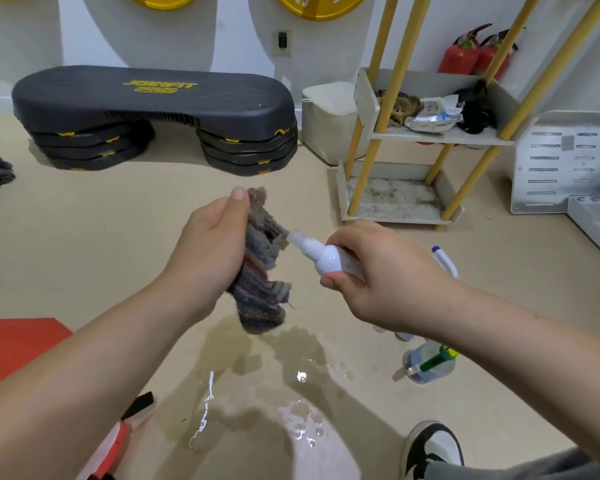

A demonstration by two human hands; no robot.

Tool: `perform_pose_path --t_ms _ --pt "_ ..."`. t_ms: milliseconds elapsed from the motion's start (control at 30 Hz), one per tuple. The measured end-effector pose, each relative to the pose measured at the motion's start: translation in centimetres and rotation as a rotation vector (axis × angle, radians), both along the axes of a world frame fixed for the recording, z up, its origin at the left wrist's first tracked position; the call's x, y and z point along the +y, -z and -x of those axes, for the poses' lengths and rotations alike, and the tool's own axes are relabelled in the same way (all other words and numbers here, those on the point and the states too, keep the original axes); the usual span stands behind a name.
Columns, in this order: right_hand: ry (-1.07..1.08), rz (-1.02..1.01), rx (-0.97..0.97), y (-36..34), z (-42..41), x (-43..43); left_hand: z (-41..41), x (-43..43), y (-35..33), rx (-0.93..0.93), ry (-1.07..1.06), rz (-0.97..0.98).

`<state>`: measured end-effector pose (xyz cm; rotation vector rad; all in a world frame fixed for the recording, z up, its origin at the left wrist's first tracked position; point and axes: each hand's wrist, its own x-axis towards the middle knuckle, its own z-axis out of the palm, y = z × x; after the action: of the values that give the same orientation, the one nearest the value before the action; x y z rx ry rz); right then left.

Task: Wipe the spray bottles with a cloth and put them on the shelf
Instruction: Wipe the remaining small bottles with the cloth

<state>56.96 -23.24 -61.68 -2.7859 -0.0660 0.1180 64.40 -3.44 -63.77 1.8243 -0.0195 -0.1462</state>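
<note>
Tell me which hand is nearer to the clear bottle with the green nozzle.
Right. The right hand is just up-left of the clear bottle; the left hand, gripping the cloth, is much farther left.

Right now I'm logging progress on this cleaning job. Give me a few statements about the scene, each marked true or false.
1. The left hand grips the cloth. True.
2. The right hand holds a brush. False: it holds the small white spray bottle.
3. The white bottle's nozzle end points toward the cloth. True.
4. The floor below the hands is dry. False: a puddle lies there.
5. The green-nozzled bottle stands on the shelf. False: it sits on the floor.
</note>
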Motion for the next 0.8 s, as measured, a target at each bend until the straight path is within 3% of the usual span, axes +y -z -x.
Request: perform_pose_path --t_ms 133,200,367,433,600,700,800 --pt "-0.061 -0.119 0.018 0.3 0.0 0.5 2.7 -1.2 0.8 -0.169 0.289 -0.052" --pt "-0.068 -0.229 0.053 0.4 0.2 0.8 3.4 -2.0 1.7 -0.145 0.26 -0.015" --pt "0.042 -0.281 0.141 0.7 0.1 1.0 2.3 -1.8 2.2 -0.358 0.168 -0.456" --pt "0.094 -0.281 0.141 0.8 -0.2 0.8 1.8 -1.6 1.0 -0.404 0.143 -0.538" --pt "0.254 -0.596 0.182 0.9 -0.6 0.2 0.6 -1.0 -0.1 -0.275 -0.077 -0.13" --pt "0.249 -0.824 0.201 1.1 -0.7 0.6 2.3 -2.1 1.7 -0.073 0.133 0.017" --pt "0.277 -0.908 0.202 1.5 -0.8 0.9 4.2 -3.5 3.3 0.186 0.272 0.221"
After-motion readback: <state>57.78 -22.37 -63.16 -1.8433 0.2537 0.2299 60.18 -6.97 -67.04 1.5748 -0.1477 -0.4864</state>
